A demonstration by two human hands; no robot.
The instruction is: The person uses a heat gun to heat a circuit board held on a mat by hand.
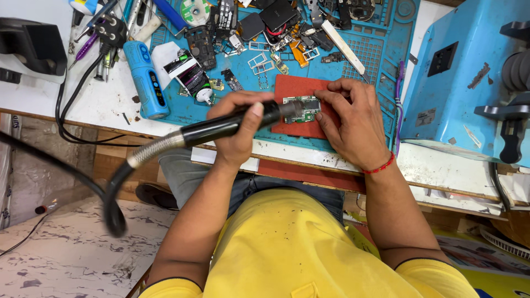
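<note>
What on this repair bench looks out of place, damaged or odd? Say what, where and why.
The blue machine at right has chipped, scuffed paint. Loose metal frames and phone parts lie scattered across the blue mat. The circuit board sits squarely on the red pad, steadied by the right hand.

You have one view only, from the camera on your head, looking steeply down over your chest at the bench [110,110] edge. It sits close: your forearms and both hands fill the middle, the blue mat [375,49] lies at the top, and the floor [72,254] shows lower left.
</note>
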